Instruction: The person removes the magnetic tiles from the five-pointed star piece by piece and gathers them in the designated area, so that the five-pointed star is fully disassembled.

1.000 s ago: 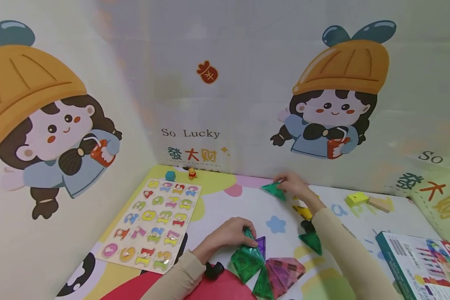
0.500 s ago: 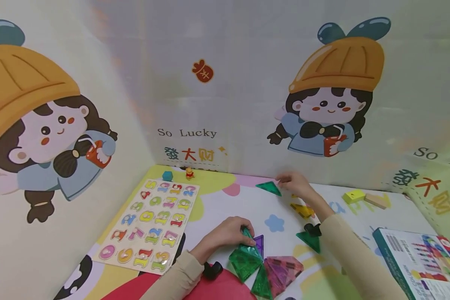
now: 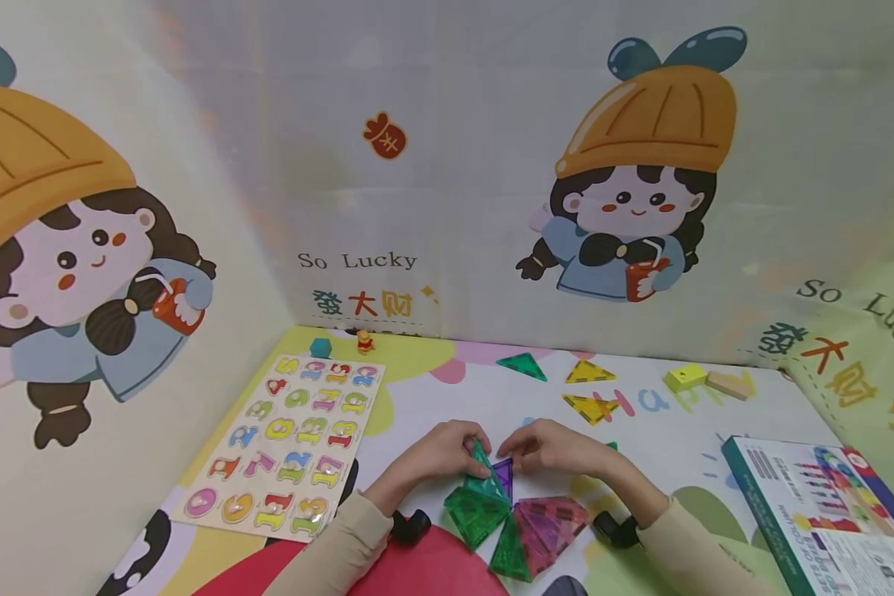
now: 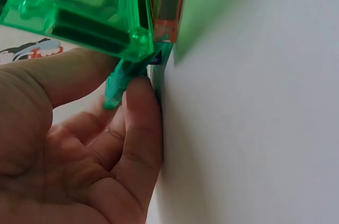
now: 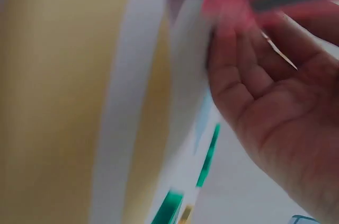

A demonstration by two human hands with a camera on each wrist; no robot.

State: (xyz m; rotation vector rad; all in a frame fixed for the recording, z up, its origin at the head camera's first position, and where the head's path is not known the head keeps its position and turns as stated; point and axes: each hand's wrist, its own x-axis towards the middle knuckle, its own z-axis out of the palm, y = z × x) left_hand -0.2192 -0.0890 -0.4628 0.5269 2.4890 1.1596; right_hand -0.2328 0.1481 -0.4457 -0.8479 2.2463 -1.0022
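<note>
Number puzzle [image 3: 286,443] left of tile cluster [image 3: 510,517], box [image 3: 827,517] right

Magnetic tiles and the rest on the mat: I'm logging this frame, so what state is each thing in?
Left hand: grips the raised green tile.
Right hand: fingertips at the purple tile, grip unclear.
Tile cluster: joined, partly raised.
Loose green triangle: flat, untouched.
Yellow triangles: flat, apart.
Number puzzle: pieces seated.
Box: lying flat.
</note>
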